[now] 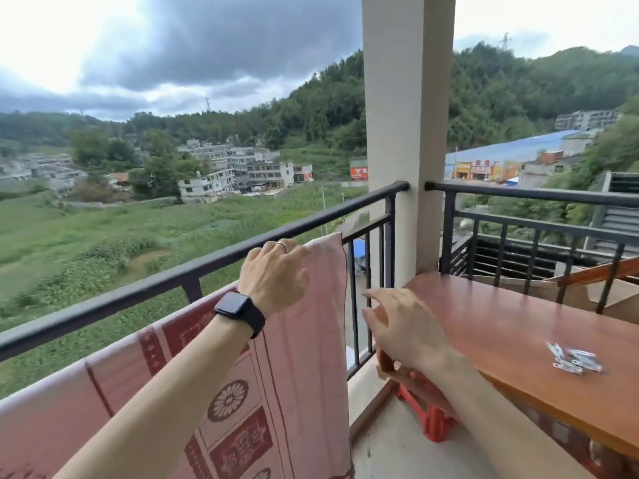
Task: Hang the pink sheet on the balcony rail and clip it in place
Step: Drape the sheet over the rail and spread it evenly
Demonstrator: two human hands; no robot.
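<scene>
The pink sheet, patterned with dark red squares and flowers, hangs over the black balcony rail and drapes down on my side. My left hand, with a ring and a black watch at the wrist, rests on the sheet's top right corner at the rail, fingers curled over it. My right hand hovers empty with fingers apart, just right of the sheet's edge, in front of the wooden table. Several metal clips lie in a small pile on the table to the right.
A wooden table stands at the right against the rail, with a red plastic stool under it. A beige pillar splits the railing. Cardboard lies behind the table. Tiled floor shows between sheet and table.
</scene>
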